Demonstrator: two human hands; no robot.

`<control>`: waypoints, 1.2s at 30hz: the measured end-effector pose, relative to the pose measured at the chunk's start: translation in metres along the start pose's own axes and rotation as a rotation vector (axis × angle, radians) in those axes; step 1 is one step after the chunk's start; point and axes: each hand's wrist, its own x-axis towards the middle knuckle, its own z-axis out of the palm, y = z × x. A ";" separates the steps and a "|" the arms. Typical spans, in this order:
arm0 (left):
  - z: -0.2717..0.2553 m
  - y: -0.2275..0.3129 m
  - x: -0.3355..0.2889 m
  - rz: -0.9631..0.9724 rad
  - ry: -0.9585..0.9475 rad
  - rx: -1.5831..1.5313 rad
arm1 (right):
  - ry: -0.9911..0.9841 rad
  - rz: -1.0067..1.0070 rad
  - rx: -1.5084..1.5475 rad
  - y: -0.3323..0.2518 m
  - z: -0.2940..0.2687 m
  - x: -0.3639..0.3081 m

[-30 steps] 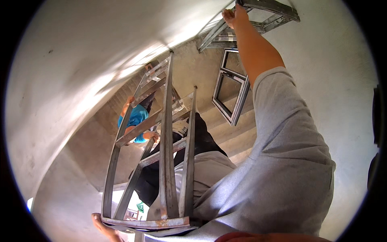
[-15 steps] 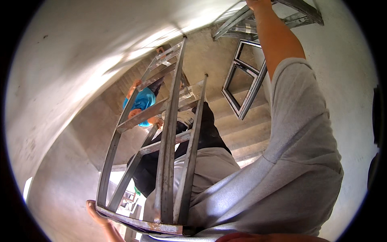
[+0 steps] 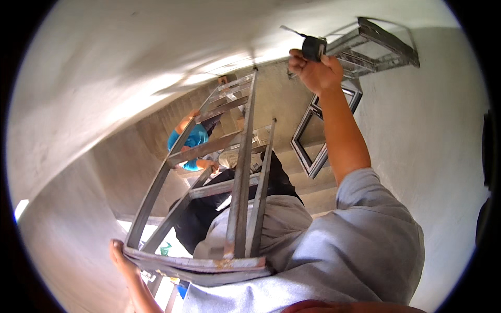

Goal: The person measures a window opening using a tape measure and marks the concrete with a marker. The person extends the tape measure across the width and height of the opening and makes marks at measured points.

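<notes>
I am at the top of a grey metal A-frame stepladder (image 3: 241, 182), rust-stained along its top. My left hand (image 3: 123, 256) wraps round the left end of that top; the ladder hides part of its fingers. My right hand (image 3: 319, 74) is raised high at the upper right, closed on a compact black rounded thing that looks like a tape measure (image 3: 314, 48). A thin dark strip sticks out from it toward the upper left. Below, a person in a blue shirt (image 3: 194, 136) has both hands on the ladder's side rails.
Beyond my raised arm a dark-framed window unit (image 3: 309, 146) leans above concrete steps (image 3: 313, 196). A metal frame (image 3: 383, 44) stands against the wall at upper right. Pale plastered walls (image 3: 438, 135) surround the stairwell. Bright light enters below the ladder's left side.
My right hand has come down and inward from the top edge, bringing the tape measure into view. The ladder top and my left hand appear higher in the picture.
</notes>
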 end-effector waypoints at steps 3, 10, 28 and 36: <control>0.001 -0.001 0.007 0.025 -0.005 -0.009 | -0.065 0.217 -0.275 0.007 0.102 -0.016; 0.005 0.000 0.002 0.050 -0.009 -0.076 | -0.361 0.714 -1.085 0.088 0.382 -0.078; -0.001 0.004 0.004 0.145 -0.140 -0.152 | -0.402 0.264 -1.962 0.153 0.430 -0.167; -0.004 0.002 0.012 0.182 -0.187 -0.196 | -0.225 0.289 -2.160 0.163 0.444 -0.166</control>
